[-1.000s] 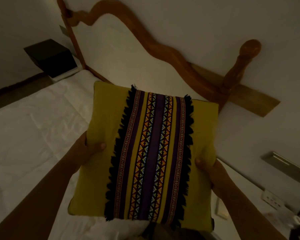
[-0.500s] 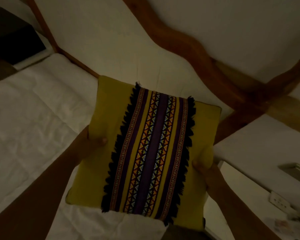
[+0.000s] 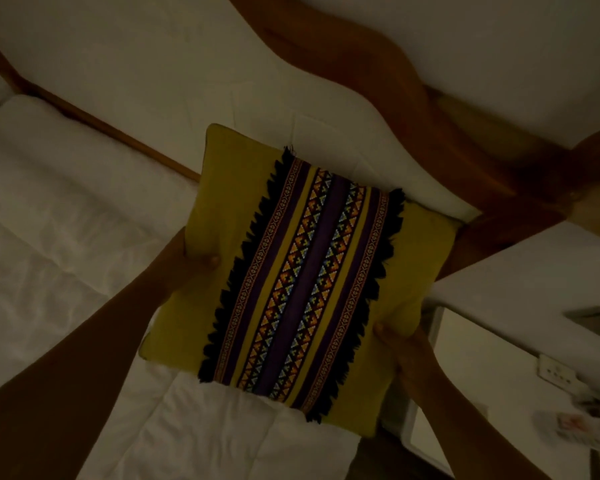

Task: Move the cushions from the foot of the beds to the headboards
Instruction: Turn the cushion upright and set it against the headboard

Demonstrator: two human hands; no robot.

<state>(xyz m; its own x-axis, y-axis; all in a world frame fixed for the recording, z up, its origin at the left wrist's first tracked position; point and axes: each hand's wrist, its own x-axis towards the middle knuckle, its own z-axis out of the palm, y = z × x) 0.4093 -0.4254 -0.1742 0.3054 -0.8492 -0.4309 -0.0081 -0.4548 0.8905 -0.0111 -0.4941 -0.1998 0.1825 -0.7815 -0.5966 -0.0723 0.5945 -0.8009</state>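
Above a white-sheeted bed (image 3: 66,271), a person holds a mustard-yellow cushion (image 3: 222,188) in both hands in dim light. Its centre carries a woven band of purple, orange and blue triangles edged with black fringe, running from 1 o'clock down to 7 o'clock. The left hand (image 3: 187,261) grips the cushion's edge at 9 o'clock, thumb pressed on the front; the right hand (image 3: 406,344) grasps the edge at 4 o'clock, thumb likewise on the face. The cushion's top corner overlaps a white pillow (image 3: 187,81) lying against the curved wooden headboard (image 3: 378,64) at 12 o'clock; whether cushion and pillow touch cannot be told. At 4 o'clock, beside the bed, a wall socket (image 3: 556,372) shows on the pale wall (image 3: 516,289).
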